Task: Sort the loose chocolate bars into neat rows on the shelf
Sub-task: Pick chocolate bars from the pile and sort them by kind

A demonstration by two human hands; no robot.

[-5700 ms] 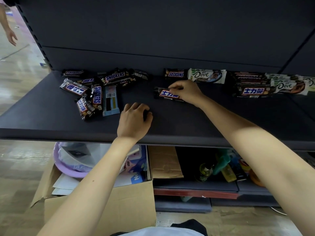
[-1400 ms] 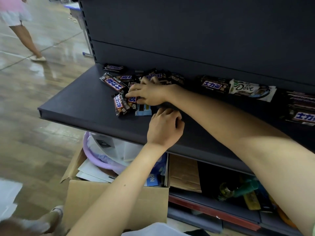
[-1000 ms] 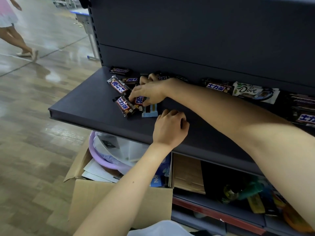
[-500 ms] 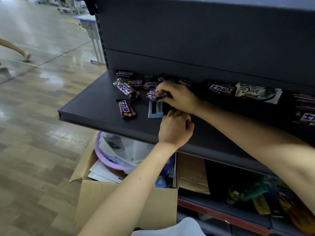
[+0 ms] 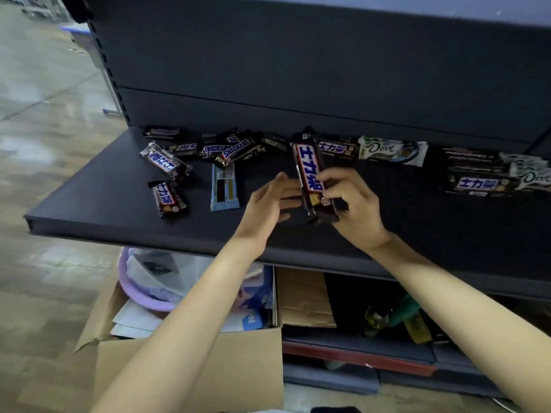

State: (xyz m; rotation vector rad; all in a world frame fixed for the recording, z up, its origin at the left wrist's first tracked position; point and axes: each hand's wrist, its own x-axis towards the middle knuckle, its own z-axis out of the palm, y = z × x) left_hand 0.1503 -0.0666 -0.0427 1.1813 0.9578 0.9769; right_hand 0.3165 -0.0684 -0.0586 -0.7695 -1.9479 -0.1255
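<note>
shelf (image 5: 104,201): dark, matt, smooth; looks like painted metal
back panel (image 5: 298,70): same dark matt finish, flat sheet with a thin seam
loose bars (image 5: 229,150): crinkled plastic film wrappers, glossy, catching light
raised bar (image 5: 308,171): glossy brown film, shiny printed lettering
Dove bar (image 5: 390,150): white film wrapper, soft sheen
pale blue bar (image 5: 224,189): smooth wrapper, duller than the brown ones
box (image 5: 190,368): brown cardboard, matt, rough-looking
flat cardboard (image 5: 304,299): same matt brown, creased
basin (image 5: 140,293): lilac plastic, smooth
floor (image 5: 44,99): wood-look planks, polished, reflective
</note>
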